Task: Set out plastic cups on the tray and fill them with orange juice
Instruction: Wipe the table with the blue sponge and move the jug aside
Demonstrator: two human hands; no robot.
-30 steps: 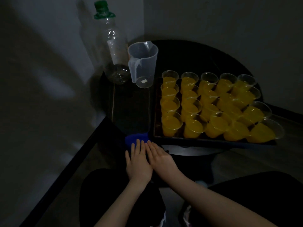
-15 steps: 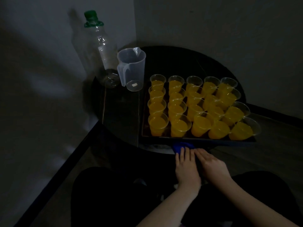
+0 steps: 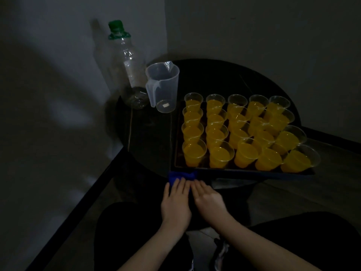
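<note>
Dark table [image 3: 224,79], tray [image 3: 244,171] of juice-filled cups [image 3: 195,153], empty jug [image 3: 163,87]

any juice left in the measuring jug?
No: the clear measuring jug beside the bottle looks empty, its bare base showing through, while the cups on the tray hold orange juice.

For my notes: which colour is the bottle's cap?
Green; the cap shows clearly in the head view.

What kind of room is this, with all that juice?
Probably a dim corner of a home, though I can't be sure. A small dark round table sits against plain walls, holding a tray of juice-filled plastic cups, an empty jug and an empty bottle.
</note>
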